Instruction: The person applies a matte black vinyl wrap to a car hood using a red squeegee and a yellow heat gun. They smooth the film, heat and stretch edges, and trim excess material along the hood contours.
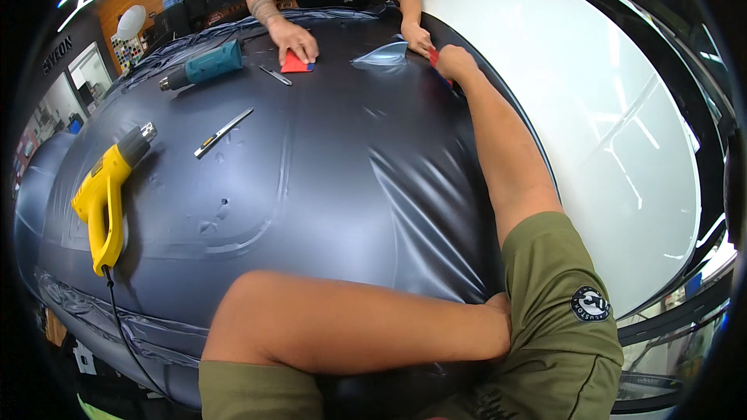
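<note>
Nearest, the left hand (498, 319) is tucked under the right sleeve at the film's edge; its grip cannot be told. The dark matte vinyl film (342, 163) is draped over the car panel, wrinkled toward the near edge. Farther off, the right hand (454, 62) is closed on a red squeegee (433, 55) at the seam by the white windscreen (576, 109). Wrinkles are best worked outward with firm, overlapping strokes.

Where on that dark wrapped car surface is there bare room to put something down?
The widest bare patch of the dark film lies in the middle, between the utility knife and the person's right forearm. Another lies right of the yellow heat gun. The far edge is crowded: teal heat gun, a co-worker's hands and red squeegee.
</note>
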Demonstrator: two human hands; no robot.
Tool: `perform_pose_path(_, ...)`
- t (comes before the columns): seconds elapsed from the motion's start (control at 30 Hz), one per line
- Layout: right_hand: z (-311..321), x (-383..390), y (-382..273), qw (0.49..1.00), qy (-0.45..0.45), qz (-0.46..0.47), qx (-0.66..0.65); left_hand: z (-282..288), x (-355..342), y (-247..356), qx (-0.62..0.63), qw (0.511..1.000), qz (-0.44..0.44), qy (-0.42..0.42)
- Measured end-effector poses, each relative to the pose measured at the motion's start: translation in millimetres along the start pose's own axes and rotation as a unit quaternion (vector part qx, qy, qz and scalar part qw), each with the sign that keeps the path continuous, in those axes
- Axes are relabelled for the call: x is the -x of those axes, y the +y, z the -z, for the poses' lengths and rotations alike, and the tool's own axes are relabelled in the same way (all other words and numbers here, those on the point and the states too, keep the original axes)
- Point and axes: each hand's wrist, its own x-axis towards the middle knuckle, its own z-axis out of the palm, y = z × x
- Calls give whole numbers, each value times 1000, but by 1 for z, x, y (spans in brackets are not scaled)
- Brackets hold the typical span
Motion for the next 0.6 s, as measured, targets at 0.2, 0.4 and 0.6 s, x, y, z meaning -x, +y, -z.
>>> perform_pose_path(0.2, 0, 7, 20, 978, -57, 165, 113, 62, 22, 20, -12, 985, 18, -169)
perform_pose_path(0.4, 18, 75, 16, 953, -110, 282, -11, 31, 11, 16, -113, 992, 54, 22)
perform_pose_path(0.6, 71, 92, 16, 962, -141, 229, -49, 27, 12, 16, -102, 991, 77, 38)
